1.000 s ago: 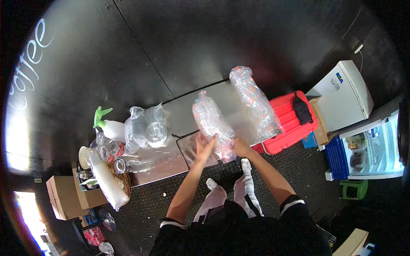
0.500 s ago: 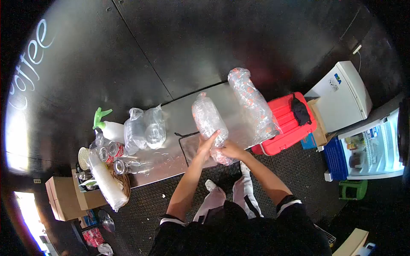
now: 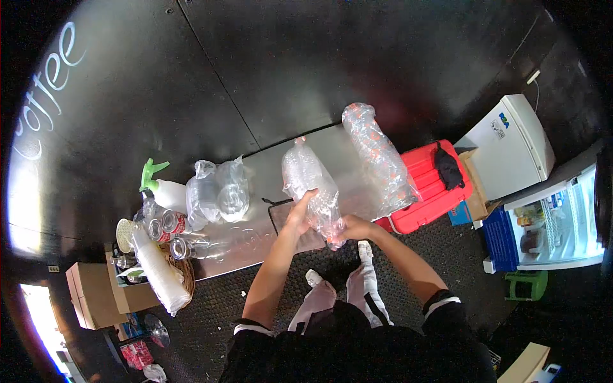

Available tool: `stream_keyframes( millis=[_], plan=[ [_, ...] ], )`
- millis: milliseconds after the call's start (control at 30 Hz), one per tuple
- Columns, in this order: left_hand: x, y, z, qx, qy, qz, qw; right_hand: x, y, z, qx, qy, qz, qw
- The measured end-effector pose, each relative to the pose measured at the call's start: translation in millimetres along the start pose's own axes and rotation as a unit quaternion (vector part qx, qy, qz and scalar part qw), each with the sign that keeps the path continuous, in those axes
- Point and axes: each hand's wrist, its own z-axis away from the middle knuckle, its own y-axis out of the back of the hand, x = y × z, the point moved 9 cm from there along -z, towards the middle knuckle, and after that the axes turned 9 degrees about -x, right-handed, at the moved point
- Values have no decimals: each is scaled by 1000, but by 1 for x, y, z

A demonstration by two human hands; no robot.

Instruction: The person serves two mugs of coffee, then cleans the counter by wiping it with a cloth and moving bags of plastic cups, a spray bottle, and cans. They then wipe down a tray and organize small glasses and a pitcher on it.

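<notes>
A long clear plastic bag with orange marks lies slanted over the metal table; it looks packed with clear plastic pieces stacked together. Around its lower left side is my left hand, closed, thumb on top. My right hand is closed at the near end, where the plastic is gathered; its fingertips are partly hidden. To the right rests a second long clear bag with orange print. A dark-edged mat or tray is partly under the held bag.
On the left stand a spray bottle, bagged clear containers, cans, a glass jar and a sleeve of white cups. A red lidded box sits at right, near an open fridge.
My right hand has moved slightly right and down at the bag's near end. My left hand has shifted a little left and up along it, and the bag has tilted slightly.
</notes>
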Motion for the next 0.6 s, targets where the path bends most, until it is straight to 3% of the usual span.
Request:
stream_keyframes(
  millis=[33,67,133,167,200,233,267,367,400,467,500,567,600],
  plan=[
    [-4,0,0,-14,16,3,1000,3,10,-1,12,-16,91,996],
    [-4,-1,3,-14,16,2,1000,5,15,-5,12,-16,92,996],
    [-7,-16,10,-85,39,24,995,11,29,-16,40,-39,257,965],
    [-7,-18,14,-84,37,24,995,14,38,-20,73,-97,283,951],
    [-7,-20,18,-82,31,15,996,11,39,-25,73,-95,284,951],
    [-6,-21,22,-80,25,7,996,-16,56,-20,214,-48,403,889],
    [-5,-20,23,-77,24,6,997,-46,64,-8,346,2,505,791],
    [-9,-14,25,-61,22,6,998,-78,75,-2,356,-61,519,775],
    [-10,-11,26,-57,23,-2,998,-79,78,-6,356,-59,519,775],
    [-15,-4,23,-50,24,-10,998,-26,86,-19,241,-207,277,907],
    [-20,0,20,-51,30,-5,998,-5,87,-24,241,-207,276,907],
    [-28,5,12,-51,35,3,998,36,72,-47,173,-17,40,984],
    [-31,8,10,-47,33,4,998,22,64,-39,172,-17,40,984]
  ],
)
